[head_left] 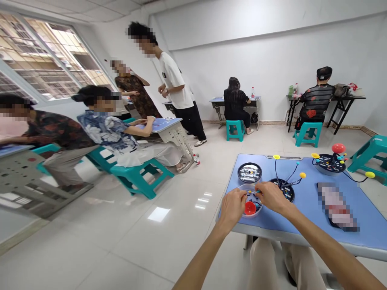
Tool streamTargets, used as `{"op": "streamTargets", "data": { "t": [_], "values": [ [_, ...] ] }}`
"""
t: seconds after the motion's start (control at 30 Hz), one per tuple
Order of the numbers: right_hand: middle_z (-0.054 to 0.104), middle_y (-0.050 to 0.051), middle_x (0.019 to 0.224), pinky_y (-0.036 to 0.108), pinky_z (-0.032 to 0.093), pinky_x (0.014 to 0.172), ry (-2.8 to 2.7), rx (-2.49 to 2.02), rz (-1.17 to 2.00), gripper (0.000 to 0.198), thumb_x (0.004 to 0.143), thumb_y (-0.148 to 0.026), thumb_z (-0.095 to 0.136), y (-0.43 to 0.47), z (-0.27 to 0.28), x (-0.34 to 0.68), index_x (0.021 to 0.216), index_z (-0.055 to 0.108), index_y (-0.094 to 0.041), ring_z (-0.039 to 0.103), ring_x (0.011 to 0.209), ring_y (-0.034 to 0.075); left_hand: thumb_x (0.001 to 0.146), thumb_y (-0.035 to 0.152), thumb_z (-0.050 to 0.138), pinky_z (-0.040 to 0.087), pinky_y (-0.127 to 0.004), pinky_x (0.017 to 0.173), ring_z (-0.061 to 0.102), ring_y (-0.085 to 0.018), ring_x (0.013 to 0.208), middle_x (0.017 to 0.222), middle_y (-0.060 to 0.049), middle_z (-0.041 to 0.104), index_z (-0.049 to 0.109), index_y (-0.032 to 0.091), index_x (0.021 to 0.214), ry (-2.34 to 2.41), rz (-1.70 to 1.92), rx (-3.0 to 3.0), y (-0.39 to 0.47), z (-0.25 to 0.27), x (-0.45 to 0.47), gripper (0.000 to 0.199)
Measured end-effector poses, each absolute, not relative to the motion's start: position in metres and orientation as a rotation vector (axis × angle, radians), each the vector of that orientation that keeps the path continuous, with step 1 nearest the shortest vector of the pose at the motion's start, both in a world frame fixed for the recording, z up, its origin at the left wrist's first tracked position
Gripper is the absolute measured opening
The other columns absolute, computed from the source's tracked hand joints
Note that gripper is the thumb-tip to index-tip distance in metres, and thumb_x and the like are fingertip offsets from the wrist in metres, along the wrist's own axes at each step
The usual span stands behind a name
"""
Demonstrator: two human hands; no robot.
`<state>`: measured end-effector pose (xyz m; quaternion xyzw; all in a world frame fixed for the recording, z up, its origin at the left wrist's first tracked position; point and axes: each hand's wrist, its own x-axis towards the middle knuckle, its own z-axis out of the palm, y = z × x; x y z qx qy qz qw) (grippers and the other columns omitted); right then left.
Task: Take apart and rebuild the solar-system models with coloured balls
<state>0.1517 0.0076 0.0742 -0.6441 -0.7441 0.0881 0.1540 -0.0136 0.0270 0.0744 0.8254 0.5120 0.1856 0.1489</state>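
Note:
My left hand [232, 206] is closed in a pinch at the left rim of a clear round tub [252, 215]. A small yellow bead [250, 192] shows at its fingertips, but what the fingers grip is too small to make out. From the right, my right hand [272, 196] reaches over the same tub, its fingers also pinched, with a speck of teal by the tips. Inside the tub lie a red half-ball [250, 208] and dark and blue small parts. Just beyond my right hand stands a black round base [287, 189] with bent black rods carrying coloured balls.
A black disc [249, 172] lies behind the tub. A finished-looking model with a red ball [338, 148] stands at the desk's back right. A phone [337, 205] lies on the blue desk [305, 221]. Other people sit or stand at desks; a teal stool [370, 155] is at right.

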Motion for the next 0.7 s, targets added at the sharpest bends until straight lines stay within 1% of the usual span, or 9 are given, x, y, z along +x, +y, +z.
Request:
{"op": "streamTargets", "data": {
  "t": [0.07, 0.17, 0.33, 0.4, 0.47, 0.53, 0.57, 0.6, 0.7],
  "values": [
    [0.072, 0.01, 0.088, 0.027, 0.041, 0.066, -2.259, -1.913, 0.181, 0.021, 0.085, -0.011, 0.052, 0.014, 0.073, 0.146, 0.089, 0.071, -0.017, 0.068, 0.08, 0.022, 0.089, 0.016, 0.048, 0.046, -0.027, 0.07, 0.066, -0.019, 0.083, 0.095, -0.007, 0.069, 0.073, 0.021, 0.092, 1.544, 0.381, 2.442, 0.029, 0.067, -0.005, 0.027],
    [0.072, 0.014, 0.093, 0.028, 0.043, 0.066, -2.346, -1.941, 0.144, 0.023, 0.086, -0.01, 0.052, 0.015, 0.076, 0.139, 0.093, 0.072, -0.015, 0.069, 0.081, 0.024, 0.092, 0.019, 0.047, 0.046, -0.028, 0.07, 0.067, -0.02, 0.085, 0.105, -0.01, 0.067, 0.072, 0.02, 0.1, 1.554, 0.301, 2.484, 0.03, 0.061, -0.002, 0.026],
    [0.071, 0.013, 0.098, 0.026, 0.042, 0.065, -2.317, -1.89, 0.135, 0.023, 0.088, -0.012, 0.05, 0.005, 0.084, 0.138, 0.097, 0.072, -0.016, 0.068, 0.079, 0.021, 0.093, 0.022, 0.047, 0.048, -0.03, 0.068, 0.067, -0.022, 0.083, 0.104, -0.009, 0.066, 0.07, 0.02, 0.106, 1.543, 0.307, 2.497, 0.031, 0.064, -0.005, 0.026],
    [0.07, 0.01, 0.097, 0.025, 0.041, 0.064, -2.203, -1.818, 0.116, 0.025, 0.092, -0.017, 0.048, -0.005, 0.084, 0.153, 0.1, 0.071, -0.019, 0.066, 0.077, 0.019, 0.094, 0.023, 0.044, 0.048, -0.03, 0.067, 0.067, -0.021, 0.078, 0.103, -0.01, 0.065, 0.069, 0.019, 0.106, 1.575, 0.398, 2.492, 0.027, 0.067, -0.004, 0.028],
    [0.07, 0.007, 0.093, 0.025, 0.042, 0.066, -2.017, -1.767, 0.066, 0.026, 0.095, -0.021, 0.045, -0.016, 0.083, 0.176, 0.1, 0.071, -0.02, 0.065, 0.077, 0.017, 0.095, 0.023, 0.042, 0.049, -0.031, 0.07, 0.066, -0.02, 0.079, 0.102, -0.01, 0.065, 0.069, 0.018, 0.104, 1.516, 0.645, 2.449, 0.017, 0.067, 0.002, 0.029],
    [0.069, 0.008, 0.092, 0.025, 0.042, 0.069, -1.825, -1.796, -0.019, 0.028, 0.095, -0.02, 0.043, -0.025, 0.081, 0.202, 0.096, 0.071, -0.019, 0.064, 0.078, 0.017, 0.095, 0.024, 0.04, 0.05, -0.031, 0.077, 0.065, -0.02, 0.085, 0.097, -0.008, 0.066, 0.069, 0.019, 0.1, 1.3, 0.92, 2.327, 0.003, 0.064, 0.019, 0.03],
    [0.069, 0.008, 0.093, 0.026, 0.042, 0.07, -1.747, -1.839, -0.058, 0.029, 0.095, -0.019, 0.042, -0.028, 0.08, 0.215, 0.096, 0.071, -0.018, 0.064, 0.078, 0.017, 0.096, 0.024, 0.04, 0.051, -0.031, 0.078, 0.065, -0.019, 0.086, 0.092, -0.007, 0.066, 0.07, 0.02, 0.096, 1.17, 0.997, 2.239, -0.004, 0.061, 0.03, 0.03],
    [0.07, 0.008, 0.095, 0.026, 0.042, 0.072, -1.714, -1.873, -0.078, 0.028, 0.094, -0.017, 0.042, -0.029, 0.08, 0.226, 0.099, 0.07, -0.018, 0.063, 0.079, 0.018, 0.095, 0.024, 0.041, 0.051, -0.031, 0.078, 0.065, -0.019, 0.085, 0.091, -0.007, 0.067, 0.07, 0.02, 0.098, 1.092, 1.003, 2.147, -0.011, 0.057, 0.044, 0.029],
    [0.069, 0.008, 0.108, 0.027, 0.041, 0.076, -1.815, -1.928, -0.069, 0.035, 0.085, -0.007, 0.046, -0.024, 0.084, 0.243, 0.113, 0.065, -0.018, 0.06, 0.096, 0.02, 0.091, 0.016, 0.043, 0.05, -0.036, 0.088, 0.063, -0.022, 0.102, 0.111, -0.012, 0.064, 0.065, 0.015, 0.113, 1.136, 1.028, 1.965, -0.021, 0.04, 0.087, 0.031]
  ]
}}
